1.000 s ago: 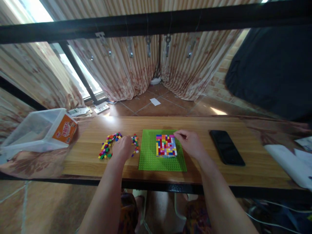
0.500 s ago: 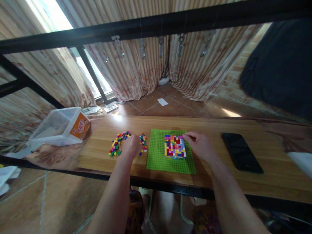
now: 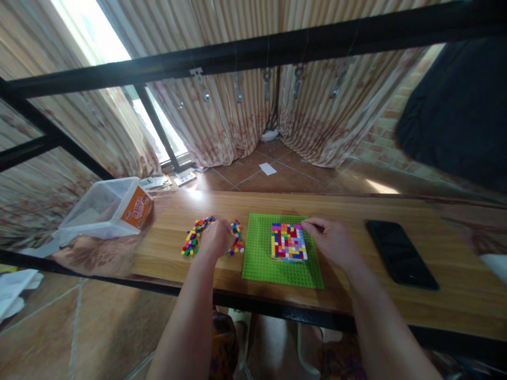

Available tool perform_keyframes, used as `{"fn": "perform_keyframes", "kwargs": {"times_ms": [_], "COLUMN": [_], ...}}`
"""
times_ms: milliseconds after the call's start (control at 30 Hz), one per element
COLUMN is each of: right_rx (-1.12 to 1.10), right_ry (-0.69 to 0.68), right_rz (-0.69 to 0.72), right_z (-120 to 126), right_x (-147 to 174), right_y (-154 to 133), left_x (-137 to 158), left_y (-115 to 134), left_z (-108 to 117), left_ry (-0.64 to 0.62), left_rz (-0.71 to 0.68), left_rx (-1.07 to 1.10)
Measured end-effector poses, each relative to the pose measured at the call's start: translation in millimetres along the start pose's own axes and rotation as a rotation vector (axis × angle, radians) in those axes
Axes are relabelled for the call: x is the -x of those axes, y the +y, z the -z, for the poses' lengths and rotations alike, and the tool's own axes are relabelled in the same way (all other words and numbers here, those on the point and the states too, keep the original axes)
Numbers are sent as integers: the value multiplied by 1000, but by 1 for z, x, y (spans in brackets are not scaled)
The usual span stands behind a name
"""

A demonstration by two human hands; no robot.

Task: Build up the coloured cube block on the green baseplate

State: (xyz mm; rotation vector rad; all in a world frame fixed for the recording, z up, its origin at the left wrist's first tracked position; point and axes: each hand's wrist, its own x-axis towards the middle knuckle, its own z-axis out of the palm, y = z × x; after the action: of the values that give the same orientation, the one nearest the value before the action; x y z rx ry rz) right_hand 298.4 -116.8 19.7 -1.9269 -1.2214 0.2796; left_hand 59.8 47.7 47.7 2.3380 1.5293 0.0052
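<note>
A block of many-coloured toy bricks (image 3: 288,243) stands on a green baseplate (image 3: 256,264) in the middle of the bench. My right hand (image 3: 329,238) is at the block's far right corner, thumb and index finger closed together there; whatever is between the fingertips is too small to make out. Over the loose bricks (image 3: 193,237) to the left of the baseplate is my left hand (image 3: 217,238), its fingers curled downward and closed. The hand hides part of that pile, and its fingertips are out of sight.
A black phone (image 3: 401,254) lies on the wooden bench (image 3: 352,205) to the right. Left of the bench stands a clear plastic bin (image 3: 101,208) with an orange label. A dark metal bar (image 3: 237,53) crosses above the bench's far side, with hooks hanging below it.
My left hand has shifted slightly right over the loose bricks, nearer the baseplate. The right hand stays at the block's corner. The whole view has moved a little.
</note>
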Motion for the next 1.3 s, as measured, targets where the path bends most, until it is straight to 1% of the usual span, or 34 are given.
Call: {"fn": "perform_keyframes", "kwargs": {"times_ms": [67,167,233,267,333,433,533,633,733,867,1100,1200,1300], "right_rx": [-27,-128,-238,-304,-399,-480,-540,-581,-617,-632,-569,-561,-635], "right_ry": [35,101,118,110,78,28,19,31,57,76,38,36,36], "right_rz": [1,-5,-6,2,25,39,4,-9,-6,-7,35,49,53], "right_z": [0,-4,-8,-11,-17,-25,-28,-30,-30,-30,-27,-28,-29], "right_x": [0,0,1,2,5,9,11,11,9,8,8,8,7], "right_y": [-2,-7,-13,-17,-27,-44,-56,-59,-56,-49,-50,-52,-53], "left_x": [-1,1,3,5,8,14,21,27,31,31,29,28,28], "left_y": [0,8,17,22,32,45,58,70,79,84,85,86,86], "left_z": [1,0,-2,-3,-5,-8,-10,-12,-16,-20,-23,-22,-20], "left_ry": [4,-80,-157,-188,-208,-255,-304,-308,-304,-291,-143,-117,-130], "left_rz": [-57,-173,-177,-167,-143,-136,-140,-156,-173,-212,-328,-317,-286], "left_rx": [214,691,1021,1143,1314,1458,1582,1651,1668,1599,1415,1400,1431]}}
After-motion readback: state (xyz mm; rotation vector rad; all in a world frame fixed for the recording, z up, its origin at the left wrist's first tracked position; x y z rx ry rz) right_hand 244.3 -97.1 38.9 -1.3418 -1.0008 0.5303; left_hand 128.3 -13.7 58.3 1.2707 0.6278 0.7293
